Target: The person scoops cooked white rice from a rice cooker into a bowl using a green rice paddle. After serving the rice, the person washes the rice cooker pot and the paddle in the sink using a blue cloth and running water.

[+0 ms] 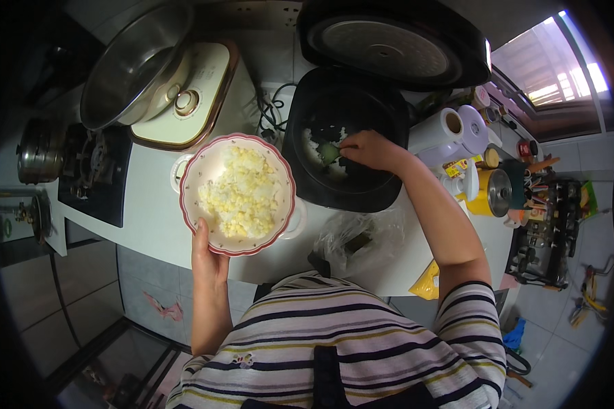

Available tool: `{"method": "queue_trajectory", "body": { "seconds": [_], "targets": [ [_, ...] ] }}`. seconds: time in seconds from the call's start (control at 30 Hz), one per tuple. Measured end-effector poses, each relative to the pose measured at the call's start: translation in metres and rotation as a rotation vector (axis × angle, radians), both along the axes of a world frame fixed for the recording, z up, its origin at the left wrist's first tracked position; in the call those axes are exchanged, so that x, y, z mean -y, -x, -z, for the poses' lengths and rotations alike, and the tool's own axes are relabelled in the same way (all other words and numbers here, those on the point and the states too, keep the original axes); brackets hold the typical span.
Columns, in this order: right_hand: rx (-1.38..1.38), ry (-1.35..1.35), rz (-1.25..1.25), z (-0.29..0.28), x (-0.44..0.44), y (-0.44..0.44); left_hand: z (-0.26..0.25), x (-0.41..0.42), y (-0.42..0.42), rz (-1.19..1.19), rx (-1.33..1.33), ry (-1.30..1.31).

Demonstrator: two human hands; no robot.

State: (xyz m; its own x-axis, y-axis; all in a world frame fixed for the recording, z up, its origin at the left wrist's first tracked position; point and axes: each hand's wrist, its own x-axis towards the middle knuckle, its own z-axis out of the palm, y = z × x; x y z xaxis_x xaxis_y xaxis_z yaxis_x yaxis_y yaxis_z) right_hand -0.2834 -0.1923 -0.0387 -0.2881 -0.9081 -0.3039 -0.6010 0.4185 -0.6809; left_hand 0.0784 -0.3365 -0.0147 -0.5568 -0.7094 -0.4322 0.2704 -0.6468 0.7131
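Note:
My left hand [210, 255] grips the near rim of a white bowl [183, 204] with a red scalloped edge and two side handles. White rice mixed with yellow bits [243, 191] lies in the bowl. My right hand [369, 149] reaches into the dark inner pot of an open rice cooker [348, 198], its fingers closed on a green utensil [329, 153], probably a rice paddle. The utensil's head is among white rice [313, 145] clinging to the pot's bottom. The raised lid [389, 48] stands behind the pot.
A steel basin [133, 76] rests tilted on a cream countertop appliance [210, 87] at left, beside a gas hob [94, 174]. A clear plastic bag [360, 237] lies before the cooker. Paper roll [435, 130], yellow pot [483, 193] and jars stand at right; a yellow packet [426, 282] is at the counter's edge.

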Motion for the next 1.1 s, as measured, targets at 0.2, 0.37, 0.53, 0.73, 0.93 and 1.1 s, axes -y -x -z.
{"method": "queue_trajectory", "body": {
  "seconds": [0.2,0.37,0.53,0.73,0.93,1.1],
  "targets": [
    [0.577,-0.176,0.341,-0.029,-0.023,0.001,-0.004,-0.004,-0.001,-0.016,0.017,-0.007],
    [0.711,-0.037,0.470,-0.044,-0.044,0.004,-0.004,-0.006,0.001,0.018,0.018,0.013],
    [0.592,0.067,0.507,-0.104,-0.049,-0.021,-0.005,-0.010,0.005,0.042,0.010,0.049],
    [-0.275,0.399,0.161,-0.130,-0.066,-0.092,-0.015,-0.034,0.031,0.124,-0.018,-0.005],
    [-0.999,0.547,-0.137,-0.123,-0.073,-0.136,-0.027,-0.045,0.036,0.194,-0.021,0.009],
    [-0.723,0.520,-0.017,-0.127,-0.082,-0.137,-0.028,-0.047,0.031,0.170,-0.044,0.004]
  ]
}}
